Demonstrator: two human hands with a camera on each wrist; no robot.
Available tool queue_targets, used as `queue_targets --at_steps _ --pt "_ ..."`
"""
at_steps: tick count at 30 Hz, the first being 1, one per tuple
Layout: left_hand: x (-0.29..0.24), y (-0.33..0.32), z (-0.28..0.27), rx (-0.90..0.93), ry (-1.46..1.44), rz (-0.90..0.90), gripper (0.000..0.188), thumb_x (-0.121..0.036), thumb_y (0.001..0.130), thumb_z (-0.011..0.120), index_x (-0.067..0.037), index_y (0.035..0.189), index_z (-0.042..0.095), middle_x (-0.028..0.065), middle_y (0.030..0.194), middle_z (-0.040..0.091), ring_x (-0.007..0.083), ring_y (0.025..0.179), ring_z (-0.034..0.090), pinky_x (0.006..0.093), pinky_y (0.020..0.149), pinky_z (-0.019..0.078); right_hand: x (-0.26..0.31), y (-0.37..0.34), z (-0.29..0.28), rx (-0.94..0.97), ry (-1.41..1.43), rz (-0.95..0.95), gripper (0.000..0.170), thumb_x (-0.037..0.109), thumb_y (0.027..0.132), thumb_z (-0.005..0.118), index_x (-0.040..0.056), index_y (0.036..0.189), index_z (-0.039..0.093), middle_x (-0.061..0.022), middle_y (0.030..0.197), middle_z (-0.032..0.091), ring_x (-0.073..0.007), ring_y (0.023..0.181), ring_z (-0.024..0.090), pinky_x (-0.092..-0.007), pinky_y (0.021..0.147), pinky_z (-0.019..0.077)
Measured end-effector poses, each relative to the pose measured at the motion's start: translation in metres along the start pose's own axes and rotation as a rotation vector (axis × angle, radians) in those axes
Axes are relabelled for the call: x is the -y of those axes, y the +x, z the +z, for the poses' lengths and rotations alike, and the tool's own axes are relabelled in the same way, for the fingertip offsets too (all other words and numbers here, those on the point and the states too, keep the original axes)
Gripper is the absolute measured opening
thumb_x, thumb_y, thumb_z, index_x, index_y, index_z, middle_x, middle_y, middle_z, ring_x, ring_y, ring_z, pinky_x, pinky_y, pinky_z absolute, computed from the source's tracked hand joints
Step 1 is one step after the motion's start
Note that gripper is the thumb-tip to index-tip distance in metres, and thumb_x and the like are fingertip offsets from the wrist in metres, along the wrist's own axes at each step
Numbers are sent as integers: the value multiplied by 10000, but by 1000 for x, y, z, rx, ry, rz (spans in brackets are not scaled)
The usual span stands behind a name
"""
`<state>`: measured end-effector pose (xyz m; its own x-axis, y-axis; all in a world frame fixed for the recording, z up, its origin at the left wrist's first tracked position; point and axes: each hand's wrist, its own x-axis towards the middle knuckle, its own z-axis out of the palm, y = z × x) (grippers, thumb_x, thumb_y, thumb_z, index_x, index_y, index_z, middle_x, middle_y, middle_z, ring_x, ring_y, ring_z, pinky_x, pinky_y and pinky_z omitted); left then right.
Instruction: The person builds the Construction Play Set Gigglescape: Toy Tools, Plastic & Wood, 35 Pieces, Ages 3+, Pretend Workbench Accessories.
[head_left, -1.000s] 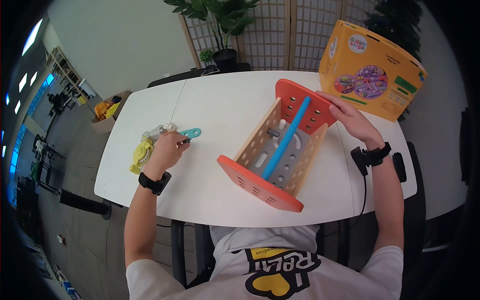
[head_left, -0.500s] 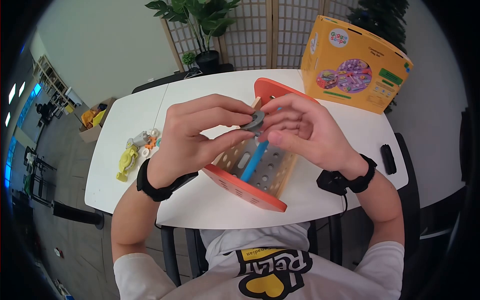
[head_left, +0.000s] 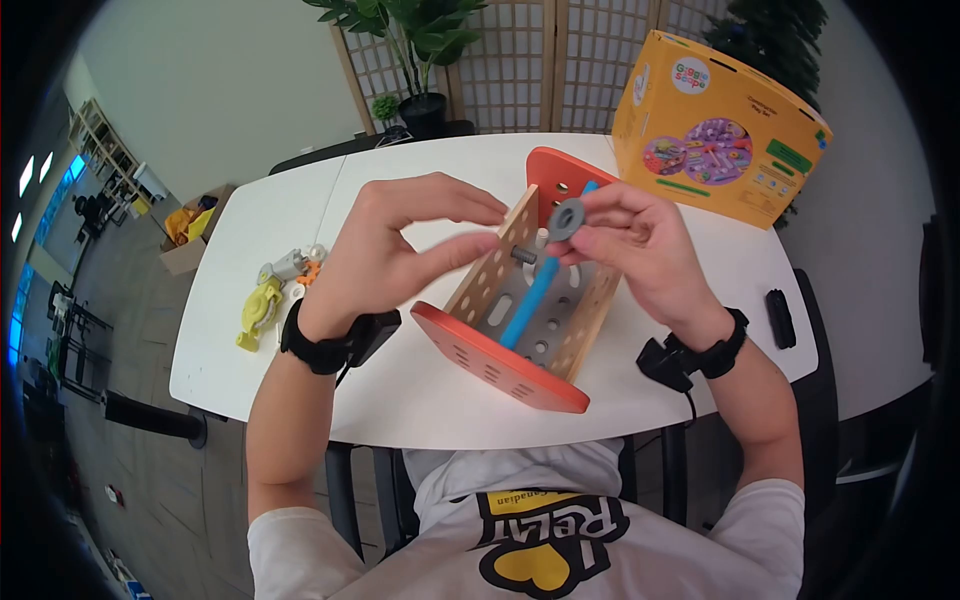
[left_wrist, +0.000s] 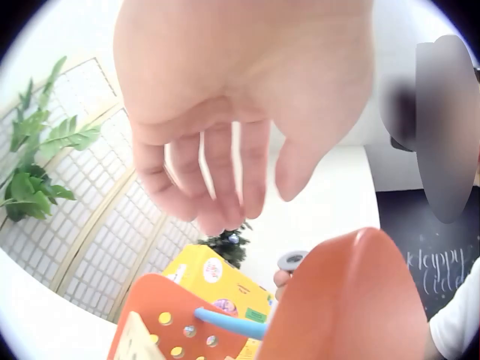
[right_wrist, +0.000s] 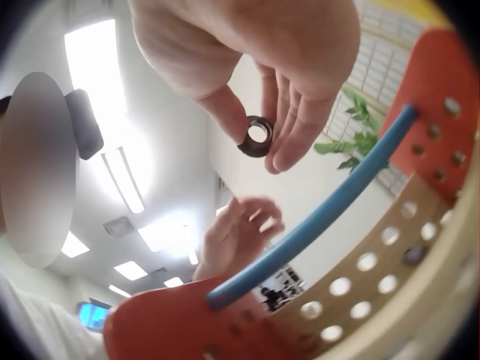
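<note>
A grey ring (head_left: 567, 219) is pinched between the thumb and fingers of my right hand (head_left: 643, 250), over the toolbox; in the right wrist view the ring (right_wrist: 256, 136) looks dark, with a round hole. My left hand (head_left: 404, 240) hovers at the box's left side, fingers extended and apart, holding nothing; the left wrist view shows its palm (left_wrist: 247, 90). The box has red end panels (head_left: 500, 361), perforated wooden sides (head_left: 497, 250) and a blue rod (head_left: 530, 305) across its top. A grey bolt (head_left: 523, 255) sticks out inside from the left wooden side.
On the table's left lie a yellow toy piece (head_left: 260, 307), a grey piece (head_left: 289, 265) and small orange and white parts. A yellow carton (head_left: 720, 130) stands at the back right. A black case (head_left: 780, 319) lies near the right edge.
The left hand came from the small parts to the box with the grey piece. The ring has since passed to the right hand, and the left has released it and drawn back left.
</note>
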<state>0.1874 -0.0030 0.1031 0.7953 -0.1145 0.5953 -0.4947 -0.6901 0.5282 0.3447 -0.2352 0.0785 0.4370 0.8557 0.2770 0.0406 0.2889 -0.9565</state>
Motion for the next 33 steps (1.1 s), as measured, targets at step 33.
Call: queue_targets --at_steps 33 --pt "62 -77 92 -139 -224 -755 257 -24 950 683 43 1197 711 183 1069 752 252 942 755 331 809 625 -69 17 2 394 -1168 256 272 148 1000 611 3 1113 410 -208 789 612 -421 774 660 -490 648 513"
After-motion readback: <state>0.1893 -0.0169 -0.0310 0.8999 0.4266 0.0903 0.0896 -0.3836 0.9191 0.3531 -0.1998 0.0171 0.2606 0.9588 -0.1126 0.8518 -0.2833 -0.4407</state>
